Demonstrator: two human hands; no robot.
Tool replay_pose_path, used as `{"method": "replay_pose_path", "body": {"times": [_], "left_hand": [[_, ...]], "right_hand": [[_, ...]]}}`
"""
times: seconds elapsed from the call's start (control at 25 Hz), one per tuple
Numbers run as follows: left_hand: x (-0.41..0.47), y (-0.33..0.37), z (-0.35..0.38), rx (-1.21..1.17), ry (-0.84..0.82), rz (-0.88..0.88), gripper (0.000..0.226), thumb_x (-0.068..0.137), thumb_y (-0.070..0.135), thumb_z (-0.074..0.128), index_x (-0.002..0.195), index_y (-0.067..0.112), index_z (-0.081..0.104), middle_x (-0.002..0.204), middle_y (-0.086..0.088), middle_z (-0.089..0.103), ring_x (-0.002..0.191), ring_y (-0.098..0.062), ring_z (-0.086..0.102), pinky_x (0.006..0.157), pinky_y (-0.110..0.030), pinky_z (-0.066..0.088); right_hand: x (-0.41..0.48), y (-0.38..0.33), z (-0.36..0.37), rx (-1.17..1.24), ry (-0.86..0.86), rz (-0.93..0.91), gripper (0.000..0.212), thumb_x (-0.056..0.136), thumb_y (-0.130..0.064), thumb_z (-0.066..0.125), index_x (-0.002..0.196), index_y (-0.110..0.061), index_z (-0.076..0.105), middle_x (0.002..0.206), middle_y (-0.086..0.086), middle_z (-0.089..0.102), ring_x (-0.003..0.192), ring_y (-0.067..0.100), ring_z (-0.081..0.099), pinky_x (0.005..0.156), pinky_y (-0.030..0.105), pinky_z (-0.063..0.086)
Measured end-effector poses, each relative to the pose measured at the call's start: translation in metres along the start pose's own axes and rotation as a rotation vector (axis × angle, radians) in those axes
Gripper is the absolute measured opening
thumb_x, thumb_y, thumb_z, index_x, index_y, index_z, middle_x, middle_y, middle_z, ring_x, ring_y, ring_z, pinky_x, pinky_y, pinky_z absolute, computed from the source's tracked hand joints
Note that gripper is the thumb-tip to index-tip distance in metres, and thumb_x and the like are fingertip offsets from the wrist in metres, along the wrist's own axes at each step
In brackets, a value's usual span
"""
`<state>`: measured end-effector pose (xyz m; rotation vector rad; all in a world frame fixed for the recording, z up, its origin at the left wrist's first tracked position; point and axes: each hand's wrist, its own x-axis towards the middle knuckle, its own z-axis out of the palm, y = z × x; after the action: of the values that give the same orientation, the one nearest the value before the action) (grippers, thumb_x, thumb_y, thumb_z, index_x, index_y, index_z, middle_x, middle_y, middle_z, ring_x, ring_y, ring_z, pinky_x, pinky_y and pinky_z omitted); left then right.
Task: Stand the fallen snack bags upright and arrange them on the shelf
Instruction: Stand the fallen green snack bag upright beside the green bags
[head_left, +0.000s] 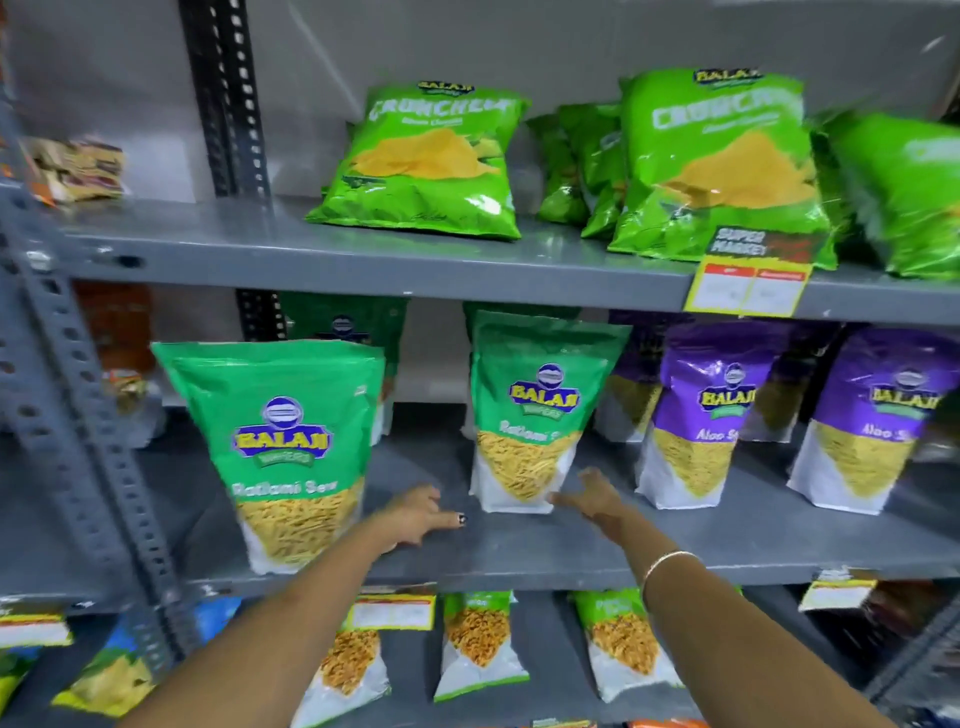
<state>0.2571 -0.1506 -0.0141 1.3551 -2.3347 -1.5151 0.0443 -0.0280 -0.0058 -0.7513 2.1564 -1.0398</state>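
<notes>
Both hands empty, fingers spread: left hand (415, 512) over bare middle shelf (519, 551), right hand (592, 496) at the lower right corner of the second Ratlami Sev pouch (524, 415); contact unclear. That pouch stands upright mid-shelf, near pouch (280, 447) at the front edge. Risk: a nudge at its base tips it backward, or my left forearm knocks the near pouch off the edge. Legible: "BALAJI", "Ratlami Sev"; purple pouches (701, 415) "Aloo S…"; upper green bags (426, 161) "CRUNCHEM".

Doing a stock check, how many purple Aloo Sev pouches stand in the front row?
2: one purple Aloo Sev pouch right of centre, another at the right edge. More may hide behind.
</notes>
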Motion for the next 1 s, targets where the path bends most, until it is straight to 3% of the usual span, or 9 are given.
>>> {"method": "replay_pose_path", "body": {"times": [0.04,0.12,0.24,0.4,0.6,0.88,1.0], "left_hand": [[0.014,0.014,0.01,-0.059,0.081,0.013,0.067,0.083,0.022,0.066,0.139,0.003,0.034,0.141,-0.016,0.045,0.127,-0.027,0.047,0.099,-0.036,0.043],[0.039,0.036,0.026,-0.206,0.199,0.066,0.079,0.08,0.013,0.069,0.144,0.0,0.024,0.145,-0.008,0.038,0.131,-0.022,0.04,0.106,-0.031,0.036],[0.064,0.051,0.041,-0.272,0.318,0.082,0.061,0.074,0.003,0.072,0.129,0.0,0.045,0.135,-0.011,0.053,0.114,-0.022,0.054,0.101,-0.032,0.043],[0.056,0.052,0.059,-0.312,0.478,0.029,0.047,0.068,-0.003,0.075,0.111,-0.005,0.056,0.121,-0.022,0.063,0.097,-0.019,0.056,0.089,-0.036,0.048],[0.022,0.044,0.072,-0.229,0.448,-0.012,0.056,0.062,0.012,0.083,0.11,-0.002,0.059,0.119,-0.018,0.067,0.109,-0.029,0.063,0.097,-0.045,0.05],[-0.004,0.042,0.079,-0.13,0.418,0.013,0.053,0.064,0.018,0.082,0.11,0.001,0.062,0.114,-0.006,0.068,0.108,-0.024,0.063,0.096,-0.034,0.049],[-0.008,0.045,0.081,-0.106,0.439,0.007,0.051,0.067,0.018,0.08,0.112,0.002,0.062,0.118,-0.011,0.068,0.111,-0.026,0.062,0.092,-0.031,0.047]], "right_hand": [[0.014,0.002,-0.008,0.088,0.004,-0.038,0.084,0.076,-0.009,0.073,0.141,0.002,0.021,0.139,0.012,0.037,0.129,0.023,0.037,0.098,0.03,0.039],[0.046,0.008,-0.02,0.175,-0.046,-0.121,0.095,0.07,-0.005,0.077,0.143,0.001,0.016,0.139,0.009,0.034,0.126,0.019,0.035,0.094,0.03,0.042],[0.071,0.012,-0.022,0.208,-0.205,-0.169,0.082,0.067,-0.002,0.078,0.135,0.002,0.032,0.137,0.011,0.045,0.124,0.023,0.044,0.108,0.045,0.039],[0.063,0.02,-0.019,0.277,-0.315,-0.223,0.074,0.066,0.007,0.076,0.129,-0.001,0.037,0.132,0.011,0.051,0.122,0.025,0.05,0.107,0.044,0.041],[0.03,0.04,-0.018,0.29,-0.228,-0.254,0.082,0.062,0.005,0.079,0.13,0.0,0.034,0.134,0.015,0.049,0.123,0.027,0.048,0.101,0.039,0.044],[-0.001,0.045,-0.023,0.145,-0.197,-0.26,0.089,0.064,-0.007,0.081,0.136,-0.004,0.028,0.139,0.015,0.047,0.129,0.032,0.045,0.107,0.043,0.04],[-0.004,0.045,-0.023,0.12,-0.186,-0.264,0.091,0.064,-0.01,0.081,0.137,-0.007,0.028,0.142,0.015,0.045,0.131,0.032,0.043,0.108,0.042,0.039]]}}
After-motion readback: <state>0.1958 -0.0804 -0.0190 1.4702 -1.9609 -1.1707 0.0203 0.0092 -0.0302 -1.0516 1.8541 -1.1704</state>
